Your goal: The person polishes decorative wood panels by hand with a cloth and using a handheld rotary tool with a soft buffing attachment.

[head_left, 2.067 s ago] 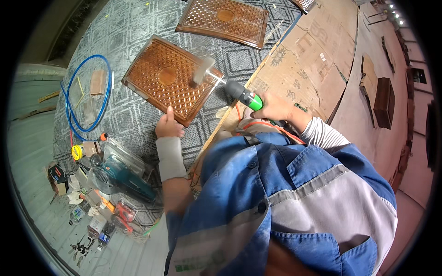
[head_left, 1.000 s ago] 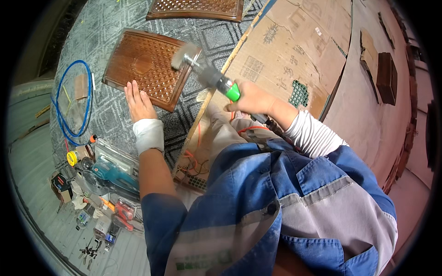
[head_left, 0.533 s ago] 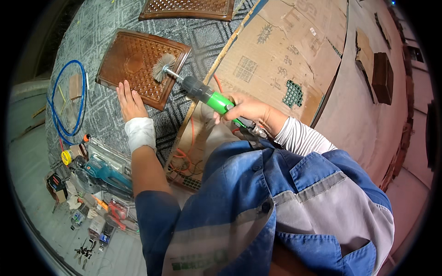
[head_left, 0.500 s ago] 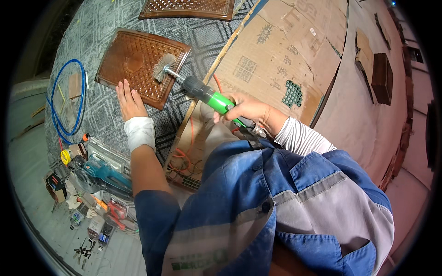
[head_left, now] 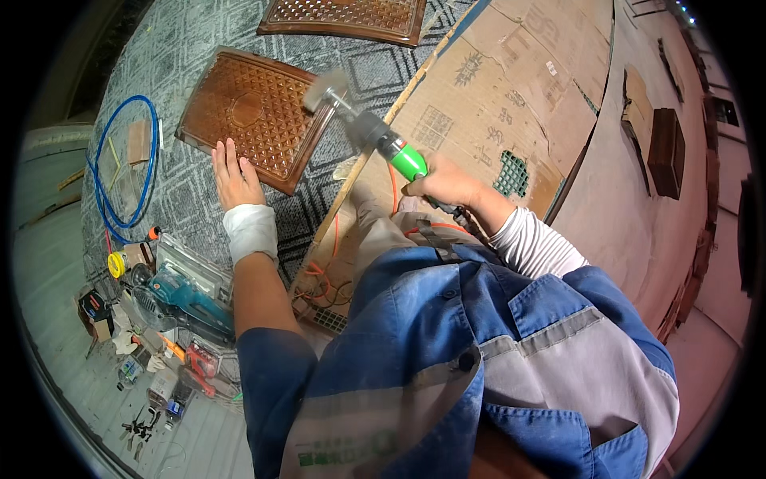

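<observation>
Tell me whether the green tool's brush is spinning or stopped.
Probably spinning: the brush is blurred, while the green tool in the right hand looks sharper.

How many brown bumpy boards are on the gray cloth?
2 in view. The near board has the left hand at its lower edge; the far board is cut off by the picture's top edge. More may lie out of sight.

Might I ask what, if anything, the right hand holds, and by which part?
The right hand holds the power tool by the rear of its green body.
</observation>
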The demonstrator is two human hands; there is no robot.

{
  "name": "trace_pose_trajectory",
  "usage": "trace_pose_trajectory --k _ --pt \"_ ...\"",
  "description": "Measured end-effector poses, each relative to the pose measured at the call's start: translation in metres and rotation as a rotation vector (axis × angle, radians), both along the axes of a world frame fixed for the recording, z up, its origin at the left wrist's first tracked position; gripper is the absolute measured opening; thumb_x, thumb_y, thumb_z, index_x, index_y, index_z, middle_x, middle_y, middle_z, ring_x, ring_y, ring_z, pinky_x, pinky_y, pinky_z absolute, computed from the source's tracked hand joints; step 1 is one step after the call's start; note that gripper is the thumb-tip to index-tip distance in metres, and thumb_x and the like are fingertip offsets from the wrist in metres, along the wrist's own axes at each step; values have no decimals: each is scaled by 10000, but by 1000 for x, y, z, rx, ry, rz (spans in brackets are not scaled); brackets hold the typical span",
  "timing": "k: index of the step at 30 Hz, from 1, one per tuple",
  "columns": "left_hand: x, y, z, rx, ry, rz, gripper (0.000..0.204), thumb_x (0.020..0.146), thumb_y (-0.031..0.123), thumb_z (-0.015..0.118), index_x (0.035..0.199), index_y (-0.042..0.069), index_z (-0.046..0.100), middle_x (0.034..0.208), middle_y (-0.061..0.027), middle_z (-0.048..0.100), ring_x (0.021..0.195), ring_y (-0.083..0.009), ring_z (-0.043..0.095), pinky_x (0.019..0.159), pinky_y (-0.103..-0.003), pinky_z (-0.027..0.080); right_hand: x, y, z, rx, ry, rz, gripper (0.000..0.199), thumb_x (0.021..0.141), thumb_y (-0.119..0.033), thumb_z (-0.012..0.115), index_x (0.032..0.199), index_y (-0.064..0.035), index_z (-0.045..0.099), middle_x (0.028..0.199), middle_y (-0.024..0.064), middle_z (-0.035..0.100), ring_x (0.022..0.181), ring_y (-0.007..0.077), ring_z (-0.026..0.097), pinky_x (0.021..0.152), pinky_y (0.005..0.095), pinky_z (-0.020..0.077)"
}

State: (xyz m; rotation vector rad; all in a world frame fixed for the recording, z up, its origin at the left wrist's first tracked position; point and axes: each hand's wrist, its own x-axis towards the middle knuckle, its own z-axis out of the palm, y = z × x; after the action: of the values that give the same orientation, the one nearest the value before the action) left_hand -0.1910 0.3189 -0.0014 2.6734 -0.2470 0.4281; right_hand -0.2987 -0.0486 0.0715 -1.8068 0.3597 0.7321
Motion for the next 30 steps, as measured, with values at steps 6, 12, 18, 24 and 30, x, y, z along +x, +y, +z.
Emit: trace_pose_trajectory --k 6,12,18,24,30 --pt "2 2 -2 -13 25 7 468 1051 201 387 1493 67 461 1559 -195 405 1456 -412 335 1201 -489 284 -5 21 21 -148 -79 189 375 742 -228 754 1018 9 660 841 213 710 784 338 712 744 423 549" --pt "2 2 -2 -4 39 10 469 1062 198 344 1491 48 457 1559 -196 403 1461 -409 328 1208 -485 276 -15 42 26 -243 -104 323 398 739 -221 730 1048 8 630 942 277 701 916 416 695 823 461 544" --pt "3 2 -3 -25 26 1 463 1070 197 328 1480 27 461 1548 -201 417 1462 -407 331 1208 -484 278 -7 35 36 -360 -69 340 375 733 -213 736 1023 3 637 886 274 695 886 414 699 782 451 540" --pt "4 7 -9 -43 -5 -6 448 1072 195 340 1461 24 481 1540 -203 428 1457 -402 343 1203 -482 289 -12 38 27 -340 -123 281 372 719 -183 733 1009 28 635 859 281 688 867 442 685 773 450 541" --pt "4 6 -6 -15 8 7 441 1072 200 350 1455 30 489 1526 -194 448 1450 -395 356 1202 -475 295 -17 57 38 -414 -94 524 381 739 -188 694 1042 24 606 892 286 687 879 443 686 810 485 552"
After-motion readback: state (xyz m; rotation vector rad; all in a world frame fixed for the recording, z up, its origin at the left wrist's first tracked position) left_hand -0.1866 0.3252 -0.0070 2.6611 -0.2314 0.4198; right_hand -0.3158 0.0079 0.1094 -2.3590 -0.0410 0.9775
